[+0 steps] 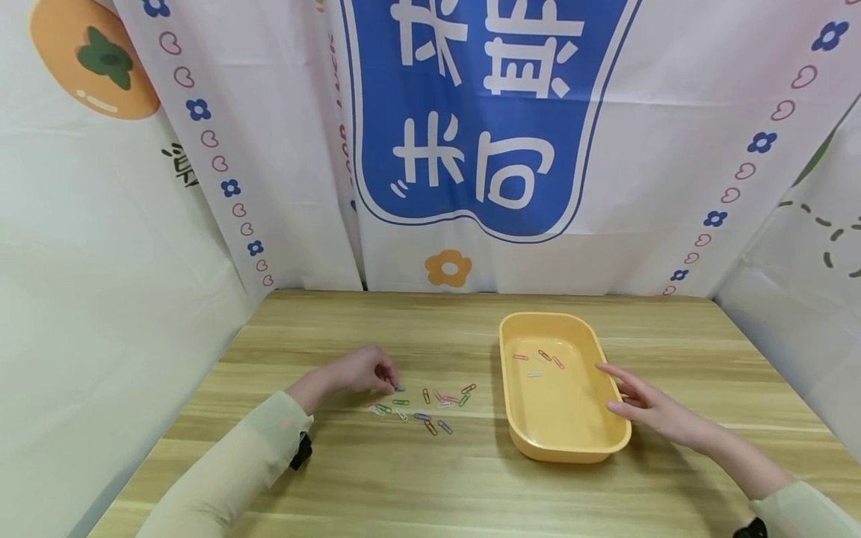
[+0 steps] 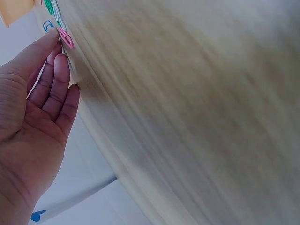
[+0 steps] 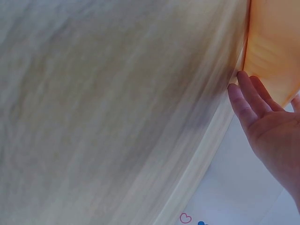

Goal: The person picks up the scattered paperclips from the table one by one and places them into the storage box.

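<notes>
At the left of the table in the head view, my left hand pinches a blue paper clip between thumb and fingertips, low over the wood. The left wrist view shows the same blue clip at the thumb tip, beside a pink clip. Several loose clips lie to its right, among them a green clip and a red clip. My right hand touches the right side of a yellow tray, its fingers fairly straight along the rim and outer wall.
Inside the tray lie several paper clips, including a pink one and a white one. The wooden table ends at a printed white curtain at the back, with more cloth at both sides.
</notes>
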A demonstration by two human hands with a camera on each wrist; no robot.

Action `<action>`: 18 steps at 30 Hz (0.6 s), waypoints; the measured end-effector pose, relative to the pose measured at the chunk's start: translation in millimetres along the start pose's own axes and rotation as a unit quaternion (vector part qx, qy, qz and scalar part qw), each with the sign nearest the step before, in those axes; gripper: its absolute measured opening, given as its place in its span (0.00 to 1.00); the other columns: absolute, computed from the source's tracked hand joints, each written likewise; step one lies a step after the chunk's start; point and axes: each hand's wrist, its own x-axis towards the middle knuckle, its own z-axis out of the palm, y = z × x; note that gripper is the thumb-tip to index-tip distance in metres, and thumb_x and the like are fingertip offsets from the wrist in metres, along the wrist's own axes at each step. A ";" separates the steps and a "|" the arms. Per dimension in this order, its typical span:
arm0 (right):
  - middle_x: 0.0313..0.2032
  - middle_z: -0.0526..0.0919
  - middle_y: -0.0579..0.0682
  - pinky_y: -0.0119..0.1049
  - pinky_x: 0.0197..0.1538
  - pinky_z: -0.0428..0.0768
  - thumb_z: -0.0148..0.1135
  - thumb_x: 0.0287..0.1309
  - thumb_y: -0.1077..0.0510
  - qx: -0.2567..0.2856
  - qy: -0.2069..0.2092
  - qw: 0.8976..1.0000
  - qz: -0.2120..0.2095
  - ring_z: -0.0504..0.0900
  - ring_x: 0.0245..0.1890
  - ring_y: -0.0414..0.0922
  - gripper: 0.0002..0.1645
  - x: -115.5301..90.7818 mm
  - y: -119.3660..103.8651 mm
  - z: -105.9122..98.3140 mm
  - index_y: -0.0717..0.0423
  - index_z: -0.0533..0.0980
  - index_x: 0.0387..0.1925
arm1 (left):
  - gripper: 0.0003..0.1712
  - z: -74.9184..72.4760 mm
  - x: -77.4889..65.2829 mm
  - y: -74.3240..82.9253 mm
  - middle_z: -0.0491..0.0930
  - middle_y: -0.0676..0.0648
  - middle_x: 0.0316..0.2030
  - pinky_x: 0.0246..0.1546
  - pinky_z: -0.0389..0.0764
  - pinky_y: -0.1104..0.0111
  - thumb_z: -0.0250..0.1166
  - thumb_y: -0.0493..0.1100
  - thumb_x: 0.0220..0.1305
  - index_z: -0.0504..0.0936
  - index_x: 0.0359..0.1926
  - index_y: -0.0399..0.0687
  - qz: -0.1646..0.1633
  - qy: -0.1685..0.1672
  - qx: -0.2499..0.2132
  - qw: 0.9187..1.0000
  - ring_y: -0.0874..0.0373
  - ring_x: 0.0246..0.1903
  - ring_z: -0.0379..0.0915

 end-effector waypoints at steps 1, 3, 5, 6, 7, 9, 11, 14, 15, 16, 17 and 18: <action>0.62 0.58 0.81 0.28 0.49 0.75 0.53 0.70 0.60 0.000 -0.001 1.000 -0.001 0.69 0.58 0.60 0.38 0.1 0.0 0.0 0.66 0.48 0.73 | 0.04 0.2 0.0 -0.7 0.81 0.57 0.27 0.32 0.79 0.68 0.70 0.35 0.58 0.85 0.31 0.49 0.000 0.000 -0.001 1.000 0.60 0.29 0.76; 0.62 0.58 0.82 0.28 0.50 0.75 0.53 0.71 0.60 0.002 -0.005 1.000 -0.004 0.69 0.58 0.61 0.38 0.3 0.3 0.1 0.66 0.47 0.73 | 0.04 0.6 -0.1 -2.0 0.81 0.57 0.27 0.32 0.79 0.68 0.70 0.35 0.58 0.85 0.30 0.49 0.001 0.001 -0.007 1.000 0.60 0.29 0.76; 0.61 0.58 0.82 0.27 0.50 0.75 0.53 0.71 0.60 0.003 -0.006 1.000 -0.007 0.68 0.58 0.64 0.38 0.4 0.7 0.0 0.66 0.47 0.72 | 0.04 1.0 -0.4 -2.4 0.81 0.56 0.27 0.31 0.78 0.68 0.70 0.35 0.58 0.86 0.29 0.49 -0.001 0.003 -0.015 1.000 0.59 0.28 0.76; 0.62 0.58 0.82 0.27 0.50 0.74 0.53 0.71 0.60 0.003 -0.007 1.000 -0.007 0.67 0.59 0.65 0.38 0.3 0.7 -0.1 0.66 0.47 0.72 | 0.04 1.2 -0.5 -2.6 0.81 0.56 0.27 0.31 0.78 0.68 0.71 0.36 0.58 0.86 0.29 0.50 -0.002 0.004 -0.019 1.000 0.59 0.28 0.76; 0.62 0.58 0.83 0.26 0.51 0.74 0.53 0.71 0.60 0.004 -0.007 1.000 -0.008 0.67 0.59 0.66 0.38 0.3 0.8 -0.2 0.66 0.47 0.72 | 0.04 1.4 -0.6 -2.4 0.81 0.56 0.27 0.31 0.78 0.68 0.71 0.36 0.57 0.86 0.29 0.50 -0.003 0.005 -0.023 1.000 0.59 0.28 0.76; 0.62 0.58 0.83 0.26 0.51 0.74 0.53 0.71 0.60 0.007 -0.008 1.000 -0.007 0.67 0.59 0.64 0.38 -0.1 0.8 -0.5 0.66 0.47 0.73 | 0.03 1.8 -0.5 -1.1 0.81 0.56 0.27 0.32 0.78 0.67 0.71 0.38 0.58 0.86 0.29 0.50 -0.010 0.010 -0.030 0.999 0.59 0.28 0.76; 0.61 0.58 0.83 0.26 0.51 0.74 0.53 0.71 0.61 0.010 -0.008 1.000 -0.006 0.70 0.59 0.59 0.38 -0.5 0.8 -0.6 0.66 0.47 0.73 | 0.02 2.0 0.3 1.7 0.82 0.56 0.28 0.34 0.78 0.65 0.71 0.40 0.58 0.86 0.30 0.52 -0.016 0.015 -0.036 0.999 0.59 0.30 0.77; 0.61 0.58 0.83 0.26 0.51 0.74 0.53 0.70 0.61 0.018 -0.009 1.000 -0.006 0.73 0.58 0.45 0.38 -0.9 1.3 -0.7 0.66 0.47 0.72 | 0.02 1.5 3.4 9.6 0.82 0.55 0.29 0.38 0.78 0.63 0.71 0.41 0.59 0.85 0.32 0.50 -0.016 0.022 -0.050 0.998 0.58 0.32 0.77; 0.61 0.58 0.83 0.27 0.50 0.74 0.53 0.71 0.61 0.020 -0.010 1.000 -0.006 0.73 0.57 0.42 0.38 -0.9 1.7 -0.8 0.66 0.47 0.72 | 0.02 1.3 5.2 12.6 0.82 0.55 0.29 0.38 0.78 0.63 0.70 0.41 0.59 0.85 0.32 0.49 -0.012 0.025 -0.053 0.998 0.58 0.33 0.77; 0.61 0.58 0.83 0.27 0.50 0.75 0.53 0.71 0.61 0.021 -0.010 1.000 -0.007 0.73 0.57 0.42 0.38 -0.7 1.9 -0.9 0.66 0.46 0.73 | 0.02 0.8 7.6 16.1 0.82 0.54 0.29 0.38 0.78 0.63 0.70 0.41 0.59 0.85 0.33 0.47 -0.005 0.028 -0.056 0.998 0.57 0.33 0.78; 0.61 0.58 0.83 0.27 0.50 0.75 0.53 0.71 0.61 0.022 -0.011 1.000 -0.007 0.73 0.57 0.43 0.38 -0.6 2.0 -1.0 0.66 0.46 0.73 | 0.03 0.3 10.4 19.7 0.83 0.54 0.29 0.37 0.79 0.64 0.70 0.40 0.59 0.85 0.33 0.46 0.002 0.032 -0.059 0.998 0.57 0.32 0.78; 0.61 0.58 0.83 0.27 0.50 0.75 0.53 0.71 0.61 0.025 -0.011 1.000 -0.008 0.73 0.56 0.39 0.38 -0.5 2.4 -1.3 0.66 0.46 0.73 | 0.03 -0.5 13.7 23.8 0.83 0.53 0.29 0.36 0.79 0.64 0.70 0.40 0.60 0.85 0.33 0.45 0.012 0.037 -0.061 0.997 0.57 0.32 0.78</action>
